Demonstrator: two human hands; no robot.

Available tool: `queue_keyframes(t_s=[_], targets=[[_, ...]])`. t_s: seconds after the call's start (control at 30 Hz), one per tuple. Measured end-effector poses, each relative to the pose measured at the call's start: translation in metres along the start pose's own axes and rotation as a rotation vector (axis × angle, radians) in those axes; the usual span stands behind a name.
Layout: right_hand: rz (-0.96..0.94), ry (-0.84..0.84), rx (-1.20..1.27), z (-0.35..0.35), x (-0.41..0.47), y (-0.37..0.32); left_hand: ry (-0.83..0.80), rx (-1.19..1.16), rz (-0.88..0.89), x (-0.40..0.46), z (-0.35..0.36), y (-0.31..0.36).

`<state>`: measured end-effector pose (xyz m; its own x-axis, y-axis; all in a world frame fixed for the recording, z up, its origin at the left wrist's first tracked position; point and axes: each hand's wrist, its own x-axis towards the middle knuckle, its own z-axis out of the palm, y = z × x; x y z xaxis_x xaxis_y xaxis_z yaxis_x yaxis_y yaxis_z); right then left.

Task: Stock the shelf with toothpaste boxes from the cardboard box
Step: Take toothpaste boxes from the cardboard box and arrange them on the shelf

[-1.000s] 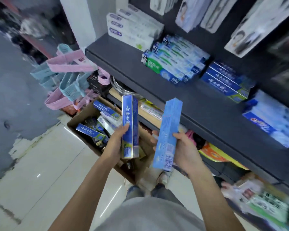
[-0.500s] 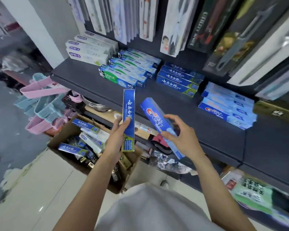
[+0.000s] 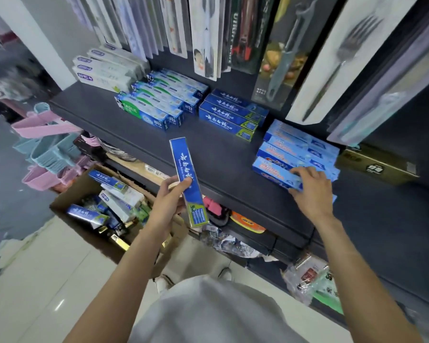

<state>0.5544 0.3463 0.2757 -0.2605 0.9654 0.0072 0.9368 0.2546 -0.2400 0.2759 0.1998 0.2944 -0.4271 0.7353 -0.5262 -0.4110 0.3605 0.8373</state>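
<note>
The left hand point(image 3: 170, 203) grips a long, glossy dark blue toothpaste box point(image 3: 188, 180) (rectangular carton, nearly upright) above the dark shelf point(image 3: 223, 164) edge. The right hand point(image 3: 310, 188) holds a light blue box point(image 3: 274, 173) on the shelf stack. The cardboard box point(image 3: 84, 191) sits on the floor below.

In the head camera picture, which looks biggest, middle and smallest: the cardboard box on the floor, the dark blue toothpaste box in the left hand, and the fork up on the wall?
1. cardboard box
2. fork and dark blue toothpaste box: they look about equally long, and the toothpaste box is nearer the camera, so I won't rank them.
</note>
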Motion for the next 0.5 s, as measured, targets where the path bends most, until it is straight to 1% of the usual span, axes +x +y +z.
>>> queue_keyframes(t_s=[0.1, 0.17, 0.2, 0.23, 0.27, 0.33, 0.4, 0.47, 0.5], targets=[[-0.057, 0.064, -0.086, 0.011, 0.013, 0.014, 0.062, 0.049, 0.034, -0.008, 0.019, 0.001], [-0.052, 0.105, -0.155, 0.014, 0.018, 0.014, 0.135, 0.098, 0.088, -0.012, 0.027, 0.0], [-0.036, 0.128, -0.142, 0.012, 0.018, 0.009, 0.172, 0.16, 0.13, -0.013, 0.029, -0.001], [-0.022, 0.149, -0.078, 0.008, 0.016, 0.0, 0.203, 0.261, 0.181, -0.013, 0.031, -0.003], [-0.021, 0.162, 0.045, 0.002, 0.011, -0.012, 0.23, 0.387, 0.238, -0.013, 0.032, -0.005], [-0.084, 0.14, 0.378, -0.011, -0.001, -0.044, 0.266, 0.644, 0.336, -0.016, 0.034, -0.004], [-0.149, 0.022, 0.628, -0.023, -0.014, -0.078, 0.282, 0.783, 0.403, -0.018, 0.038, -0.002], [-0.144, -0.23, 0.784, -0.028, -0.023, -0.103, 0.284, 0.803, 0.44, -0.017, 0.042, -0.002], [-0.154, -0.359, 0.822, -0.027, -0.027, -0.112, 0.279, 0.761, 0.434, -0.014, 0.043, -0.003]])
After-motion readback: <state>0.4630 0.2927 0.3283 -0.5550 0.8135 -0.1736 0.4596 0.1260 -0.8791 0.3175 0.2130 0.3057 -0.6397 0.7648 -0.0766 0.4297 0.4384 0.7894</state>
